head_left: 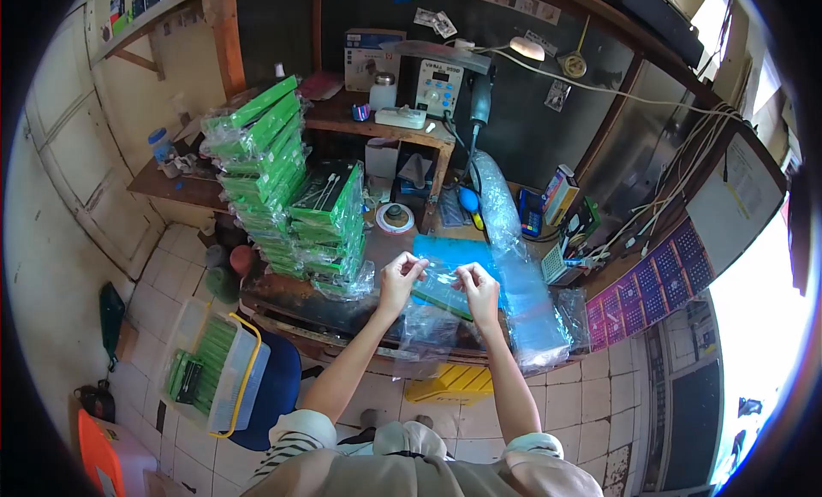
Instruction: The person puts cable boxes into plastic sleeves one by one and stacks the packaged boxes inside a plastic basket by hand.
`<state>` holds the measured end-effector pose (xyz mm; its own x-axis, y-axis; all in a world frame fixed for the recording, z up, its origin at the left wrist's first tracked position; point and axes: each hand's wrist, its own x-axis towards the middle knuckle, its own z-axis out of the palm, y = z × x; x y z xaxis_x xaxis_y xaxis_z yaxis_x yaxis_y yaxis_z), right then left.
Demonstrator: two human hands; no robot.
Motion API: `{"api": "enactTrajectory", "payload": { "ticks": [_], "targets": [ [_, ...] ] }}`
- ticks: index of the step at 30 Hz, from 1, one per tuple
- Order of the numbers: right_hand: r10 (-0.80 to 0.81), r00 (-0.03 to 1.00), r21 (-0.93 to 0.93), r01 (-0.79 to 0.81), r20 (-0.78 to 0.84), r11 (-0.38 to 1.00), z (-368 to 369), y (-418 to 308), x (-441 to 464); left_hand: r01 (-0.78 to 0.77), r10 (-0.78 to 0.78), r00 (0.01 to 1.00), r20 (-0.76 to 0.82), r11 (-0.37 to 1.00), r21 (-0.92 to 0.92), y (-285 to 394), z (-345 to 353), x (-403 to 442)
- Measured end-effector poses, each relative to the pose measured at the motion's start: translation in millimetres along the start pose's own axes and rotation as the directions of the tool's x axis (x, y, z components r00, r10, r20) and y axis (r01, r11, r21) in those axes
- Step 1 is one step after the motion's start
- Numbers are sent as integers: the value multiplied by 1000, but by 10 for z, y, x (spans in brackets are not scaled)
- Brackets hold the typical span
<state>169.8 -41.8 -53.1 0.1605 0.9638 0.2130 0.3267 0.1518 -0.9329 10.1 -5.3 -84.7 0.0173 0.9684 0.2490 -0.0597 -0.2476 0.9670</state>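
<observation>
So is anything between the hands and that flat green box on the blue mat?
Just clear plastic film: the left hand and right hand seem to pinch it above the flat green box. Nothing else visible stands between them.

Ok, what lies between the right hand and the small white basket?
A strip of clear plastic lies between the right hand and the white basket, in the head view.

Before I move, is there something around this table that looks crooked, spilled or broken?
The tall stack of green boxes on the left looks askew: its boxes sit unevenly, and the top ones tilt. On the right, cables hang in a messy bunch. I see no spill or clear breakage.
</observation>
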Motion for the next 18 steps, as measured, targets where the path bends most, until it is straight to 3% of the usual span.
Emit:
{"api": "enactTrajectory", "payload": {
  "ticks": [1,3,4,7,8,13,16,18],
  "targets": [
    [3,1000,0,-3,-5,1000,-9,13,-3,2,-2,1000,5,1000,0,-20,-2,-3],
    [-276,959,-156,264,-57,952,-23,30,-17,-7,8,1000,22,999,-36,-50,-1,-31],
    [-308,950,-168,296,-50,940,-41,2,-26,-7,8,1000,27,999,-35,-47,8,-50],
    [-325,946,-96,324,-2,941,-82,-38,-14,-21,22,999,34,999,-37,-26,36,-103],
    [-384,920,-187,391,76,901,-124,12,15,-26,27,999,24,999,-28,-26,45,-113],
    [-457,876,-236,482,157,844,-197,-81,95,-72,72,997,-15,997,-32,-49,73,-138],
    [-464,869,-271,494,173,826,-220,-126,137,-20,20,999,35,1000,8,-32,41,-162],
    [-499,842,-292,539,205,790,-222,-128,158,-205,221,973,-61,958,201,13,52,-165]
  ]
}}
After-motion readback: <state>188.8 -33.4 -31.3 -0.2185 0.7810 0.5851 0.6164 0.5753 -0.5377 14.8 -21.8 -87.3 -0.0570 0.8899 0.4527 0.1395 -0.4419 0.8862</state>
